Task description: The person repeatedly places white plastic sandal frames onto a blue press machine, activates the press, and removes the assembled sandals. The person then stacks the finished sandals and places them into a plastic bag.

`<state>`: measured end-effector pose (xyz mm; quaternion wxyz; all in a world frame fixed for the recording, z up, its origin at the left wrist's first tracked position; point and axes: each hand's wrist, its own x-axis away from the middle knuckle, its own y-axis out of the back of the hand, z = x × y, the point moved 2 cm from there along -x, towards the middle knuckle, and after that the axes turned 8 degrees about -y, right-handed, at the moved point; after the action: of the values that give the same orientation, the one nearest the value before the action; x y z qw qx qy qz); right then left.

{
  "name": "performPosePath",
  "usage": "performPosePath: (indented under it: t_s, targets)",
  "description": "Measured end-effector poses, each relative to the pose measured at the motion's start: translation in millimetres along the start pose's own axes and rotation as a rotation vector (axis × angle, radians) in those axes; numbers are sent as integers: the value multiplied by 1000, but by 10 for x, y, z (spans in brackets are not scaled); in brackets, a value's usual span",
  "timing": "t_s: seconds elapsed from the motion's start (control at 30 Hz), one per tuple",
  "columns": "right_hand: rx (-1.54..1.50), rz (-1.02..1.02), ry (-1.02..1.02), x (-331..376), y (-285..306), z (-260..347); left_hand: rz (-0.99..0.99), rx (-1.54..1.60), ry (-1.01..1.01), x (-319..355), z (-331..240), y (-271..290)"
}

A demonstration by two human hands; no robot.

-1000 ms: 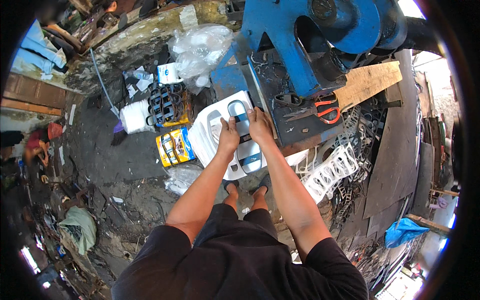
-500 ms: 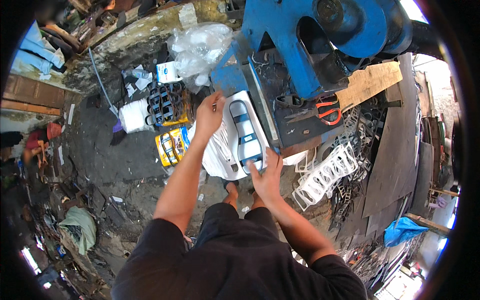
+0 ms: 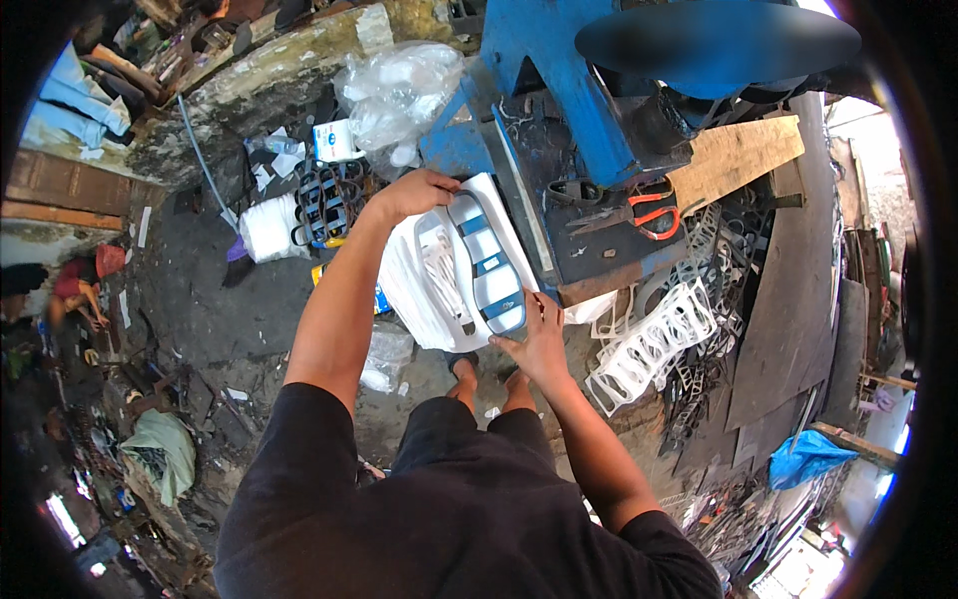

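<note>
White daylight glares at the right edge; the dark grey floor (image 3: 230,324) lies dimmer. Fisheye distortion bends the rim, and an oval blur veils part of the blue metal machine (image 3: 594,120).

Two hands (image 3: 404,197) on one frame (image 3: 491,264), over one stack (image 3: 407,285).
Right of the grip: one pair of scissors (image 3: 633,213), one board (image 3: 738,165), and well apart, one blue sheet (image 3: 806,461); above right: one machine (image 3: 549,90); left: one box (image 3: 336,142), one brush (image 3: 238,268), one green sack (image 3: 165,454); below: two feet (image 3: 462,367).
</note>
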<state>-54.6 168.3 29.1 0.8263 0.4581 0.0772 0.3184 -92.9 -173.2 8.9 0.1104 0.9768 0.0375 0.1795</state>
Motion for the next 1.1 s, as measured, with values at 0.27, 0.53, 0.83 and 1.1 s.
performPosePath:
  t_s: [0.27, 0.53, 0.83, 1.1]
  targets:
    - [0, -42, 47, 30, -6, -26, 41, 165, 19, 55, -3, -1]
    - [-15, -46, 53, 47, -16, -46, 29, 57, 1, 81, 3, -82]
    - [-57, 0, 27, 86, -30, -110, -214, -75, -124, 94, 61, -112]
    - [-186, -29, -153, 89, -105, -416, -784, 670, 365, 1173, -43, -1795]
